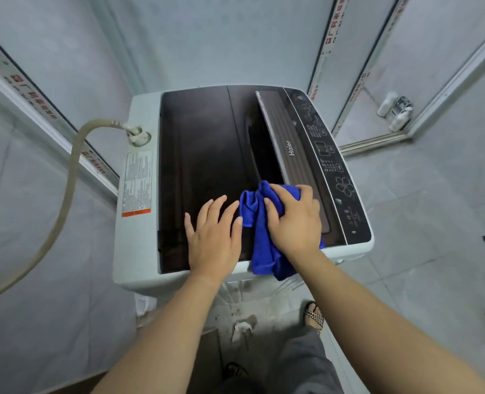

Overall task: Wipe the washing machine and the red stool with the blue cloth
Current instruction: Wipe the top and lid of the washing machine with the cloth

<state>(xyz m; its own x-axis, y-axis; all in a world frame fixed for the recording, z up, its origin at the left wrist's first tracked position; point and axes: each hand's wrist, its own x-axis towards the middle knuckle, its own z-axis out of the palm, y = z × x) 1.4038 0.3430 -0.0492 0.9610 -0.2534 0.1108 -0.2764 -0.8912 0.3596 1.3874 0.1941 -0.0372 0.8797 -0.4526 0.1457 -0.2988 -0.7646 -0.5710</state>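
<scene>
Blue cloth [259,237]: bunched at the near right of the washing machine's [133,251] dark lid [201,155], one end hanging over the near edge.
Right hand [295,220]: palm down on the bunch, fingers [278,191] bent over the folds and gripping them.
Left hand [214,237]: flat on the lid just beside the cloth, fingers [217,206] straight and spread, holding nothing.
Handling of cloth: probably soft, light and limp, quick to crumple. Best held as a wad under the palm, loose end tucked in so as not to drag.
Handling of lid: glossy, likely slick, so easy sliding. Fold line across the middle may give under hard pressure.
Control panel [329,166]: along the right edge, so better wiped lightly around the buttons.
Hidden: cloth under the palm. Front and side walls of the machine below the near edge.
Not in view: red stool.
Hard to make out: dust or streaks on the dark gloss, panel markings, label print at the left edge.
</scene>
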